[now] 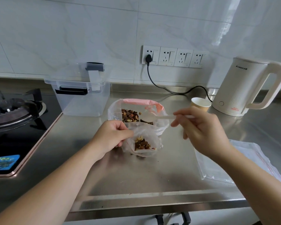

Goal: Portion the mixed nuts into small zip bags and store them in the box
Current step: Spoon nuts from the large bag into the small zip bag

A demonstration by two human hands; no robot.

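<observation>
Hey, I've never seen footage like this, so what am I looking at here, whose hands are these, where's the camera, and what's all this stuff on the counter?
There is no machine here. A person wears one wide-angle camera on the head, looking forward and down, so the two arms reaching in from the bottom are their own.

The left hand pinches open a small zip bag that already holds some nuts. The right hand holds a white plastic spoon over the big bag of mixed nuts, which stands open just behind the small bag.

All this sits on a steel counter. At the back left is a clear storage box with its lid propped on top. On the right are a paper cup, a white electric kettle and, nearer, a stack of spare zip bags. A gas stove is on the far left.
</observation>
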